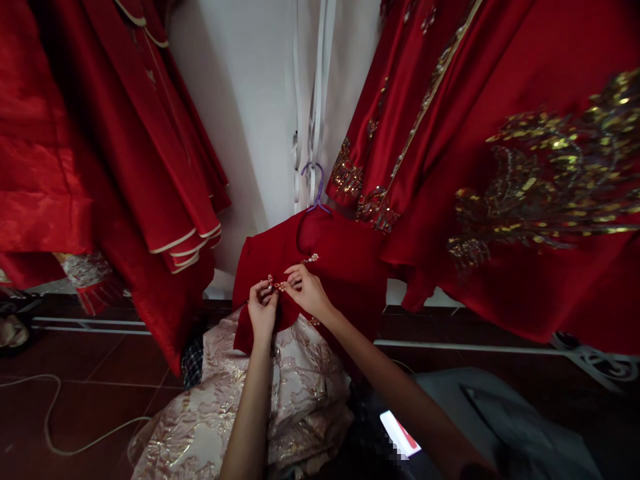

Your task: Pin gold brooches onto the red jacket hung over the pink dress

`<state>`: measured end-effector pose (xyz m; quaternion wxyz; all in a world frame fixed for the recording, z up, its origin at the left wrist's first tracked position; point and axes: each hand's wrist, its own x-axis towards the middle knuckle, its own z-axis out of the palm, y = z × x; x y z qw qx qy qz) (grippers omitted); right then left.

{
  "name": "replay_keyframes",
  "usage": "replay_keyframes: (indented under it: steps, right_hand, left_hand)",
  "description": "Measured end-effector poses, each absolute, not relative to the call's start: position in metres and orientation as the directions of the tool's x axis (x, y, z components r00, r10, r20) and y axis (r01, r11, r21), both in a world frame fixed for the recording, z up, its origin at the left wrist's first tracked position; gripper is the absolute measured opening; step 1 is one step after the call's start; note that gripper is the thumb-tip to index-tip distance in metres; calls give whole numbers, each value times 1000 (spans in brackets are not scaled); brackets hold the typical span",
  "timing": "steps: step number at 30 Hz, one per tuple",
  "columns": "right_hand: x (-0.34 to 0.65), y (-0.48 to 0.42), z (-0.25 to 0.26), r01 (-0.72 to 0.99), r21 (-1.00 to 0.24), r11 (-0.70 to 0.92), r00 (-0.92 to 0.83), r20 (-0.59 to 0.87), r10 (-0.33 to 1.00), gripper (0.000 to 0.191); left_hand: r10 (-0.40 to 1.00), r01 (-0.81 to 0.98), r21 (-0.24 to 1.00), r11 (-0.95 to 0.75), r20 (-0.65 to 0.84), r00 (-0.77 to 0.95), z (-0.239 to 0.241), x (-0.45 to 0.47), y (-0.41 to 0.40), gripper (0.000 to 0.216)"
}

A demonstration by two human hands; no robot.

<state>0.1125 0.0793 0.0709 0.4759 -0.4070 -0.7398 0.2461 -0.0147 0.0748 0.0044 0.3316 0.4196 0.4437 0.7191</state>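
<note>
A short red jacket (pixel 345 267) hangs on a purple wire hanger (pixel 319 193) in front of me. At its front opening, my left hand (pixel 263 307) is closed, thumb and fingers pinching a beaded frog button (pixel 271 281). Facing it, my right hand (pixel 306 292) is closed on the beaded loop side (pixel 281 287) of the fastening, with an orange-red cord between the two. Another beaded fastening (pixel 311 258) sits by the neckline, and one more (pixel 315 321) lies below my right wrist. Under the jacket spreads a pale pink and gold brocade skirt (pixel 305 373).
Red garments (pixel 165 167) hang at the left, and red ones with gold sequins (pixel 550 180) at the right. White metal rack bars (pixel 460 347) run low near the floor. A cable (pixel 50 427) lies on the tiles. A lit phone screen (pixel 399 433) is at the lower right.
</note>
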Motion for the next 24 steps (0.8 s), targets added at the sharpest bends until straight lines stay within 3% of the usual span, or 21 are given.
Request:
replay_keyframes:
  steps: [15, 20, 24]
  right_hand:
    - [97, 86, 57, 361, -753, 550, -154, 533, 832, 22]
    - [97, 84, 51, 385, -737, 556, -124, 555, 822, 21]
    - [96, 81, 49, 402, -719, 567, -117, 574, 810, 20]
  left_hand:
    - [869, -175, 920, -352, 251, -426, 22, -12, 67, 33]
    - [856, -39, 927, -373, 328, -399, 23, -16, 66, 32]
    - [829, 225, 896, -382, 440, -346, 29, -25, 61, 28]
